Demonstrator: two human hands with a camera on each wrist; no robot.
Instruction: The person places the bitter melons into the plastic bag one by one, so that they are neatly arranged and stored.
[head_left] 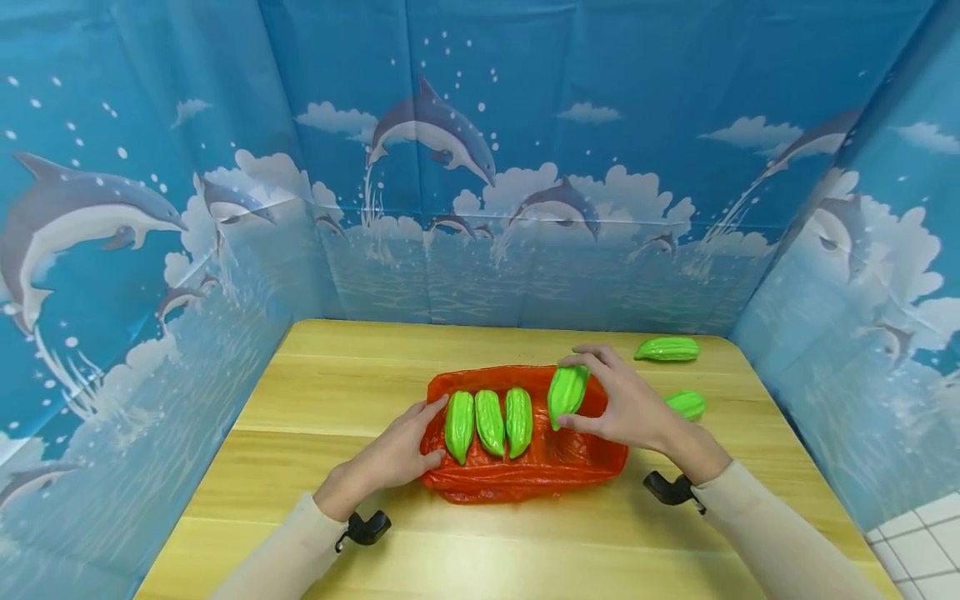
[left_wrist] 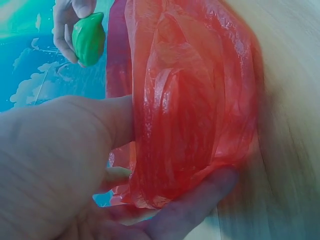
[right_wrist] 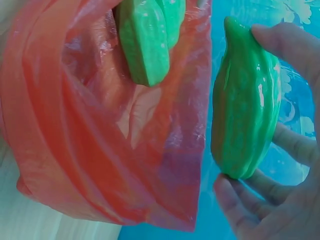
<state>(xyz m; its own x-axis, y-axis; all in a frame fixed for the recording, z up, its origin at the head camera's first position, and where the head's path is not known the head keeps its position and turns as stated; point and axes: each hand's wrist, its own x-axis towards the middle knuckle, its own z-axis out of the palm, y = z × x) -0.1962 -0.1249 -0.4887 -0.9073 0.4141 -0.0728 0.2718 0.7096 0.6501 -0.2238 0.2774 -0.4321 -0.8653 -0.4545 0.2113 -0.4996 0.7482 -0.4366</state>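
Note:
A red plastic bag (head_left: 525, 482) lies spread open on the table, its mouth facing up. Inside, toward its left end, three green bitter melons (head_left: 490, 423) lie side by side. My left hand (head_left: 396, 447) holds the bag's left end; in the left wrist view the thumb goes in behind the red film while fingers stay outside. Over the right part of the bag, my right hand (head_left: 632, 407) holds another bitter melon (right_wrist: 245, 105) by its two ends, thumb at the pointed tip and fingertips at the blunt end.
Right of the bag, one bitter melon (head_left: 667, 349) lies near the table's back edge, and another (head_left: 686, 405) lies closer, partly behind the right hand. The wooden table (head_left: 315, 375) is walled by a blue dolphin-print curtain (head_left: 525, 275) at the back and sides.

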